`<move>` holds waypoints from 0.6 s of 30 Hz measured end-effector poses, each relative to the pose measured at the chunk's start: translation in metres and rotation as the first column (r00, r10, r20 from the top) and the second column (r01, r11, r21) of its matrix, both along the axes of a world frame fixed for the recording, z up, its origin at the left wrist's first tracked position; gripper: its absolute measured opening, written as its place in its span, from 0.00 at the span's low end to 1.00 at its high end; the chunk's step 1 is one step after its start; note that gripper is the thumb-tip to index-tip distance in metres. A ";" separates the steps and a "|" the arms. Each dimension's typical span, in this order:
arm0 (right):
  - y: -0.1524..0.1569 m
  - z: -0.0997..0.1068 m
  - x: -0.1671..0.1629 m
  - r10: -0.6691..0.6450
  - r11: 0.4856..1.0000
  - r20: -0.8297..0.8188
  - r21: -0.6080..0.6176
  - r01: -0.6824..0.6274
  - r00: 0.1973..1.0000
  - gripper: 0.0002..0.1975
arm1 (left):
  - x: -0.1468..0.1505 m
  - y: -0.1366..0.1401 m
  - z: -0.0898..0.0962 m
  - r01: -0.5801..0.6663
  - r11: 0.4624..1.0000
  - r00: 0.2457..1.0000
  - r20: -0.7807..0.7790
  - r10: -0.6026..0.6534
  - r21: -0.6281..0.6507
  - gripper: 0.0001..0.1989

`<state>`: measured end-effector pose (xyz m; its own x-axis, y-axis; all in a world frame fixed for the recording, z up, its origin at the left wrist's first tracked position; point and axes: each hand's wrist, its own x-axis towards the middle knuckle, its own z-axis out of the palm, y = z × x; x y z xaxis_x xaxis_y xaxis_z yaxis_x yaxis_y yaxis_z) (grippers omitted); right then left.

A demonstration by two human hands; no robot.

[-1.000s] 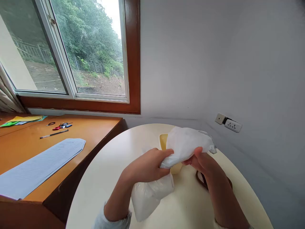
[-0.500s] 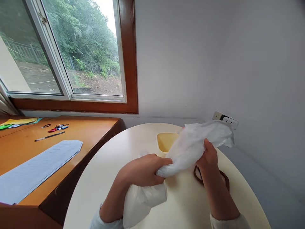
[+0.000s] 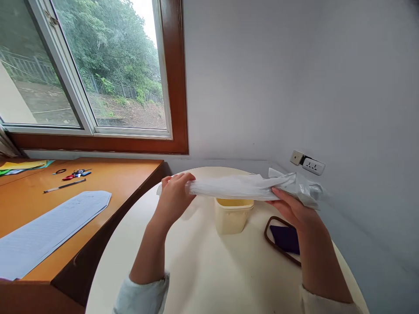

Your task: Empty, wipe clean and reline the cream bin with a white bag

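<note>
A white plastic bag, gathered lengthwise into a long band, is stretched level between my two hands above the table. My left hand is closed round its left part, with a bit of plastic showing beyond the fingers. Toward the other end my right hand grips the bag, thumb on top, and loose crumpled plastic sticks out past it. Below and behind the band stands a small cream-coloured bin, its rim partly covered by the bag.
The round cream table carries a brown-rimmed frame with dark purple cloth, partly behind my right forearm. On the wooden desk at left lie papers, a pen and keys. A power socket is on the wall.
My left hand has moved up and left, drawing the bag from a slanted bundle into a straight, level band. The part hanging below my left hand is no longer seen there. More of the bin shows.
</note>
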<state>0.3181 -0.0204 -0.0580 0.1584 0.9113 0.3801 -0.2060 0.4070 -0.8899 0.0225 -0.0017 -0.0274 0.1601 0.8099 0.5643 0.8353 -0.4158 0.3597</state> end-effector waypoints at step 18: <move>-0.031 0.046 0.010 -0.348 0.815 -0.427 0.302 0.495 0.834 0.24 | 0.071 0.010 -0.033 0.255 0.945 0.728 0.603 -0.326 0.203 0.15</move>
<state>0.3279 -0.0516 -0.0123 0.6754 0.5110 0.5317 -0.1867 0.8160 -0.5470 0.0930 0.0082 -0.0606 -0.0359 0.7168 0.6964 0.2729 -0.6633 0.6968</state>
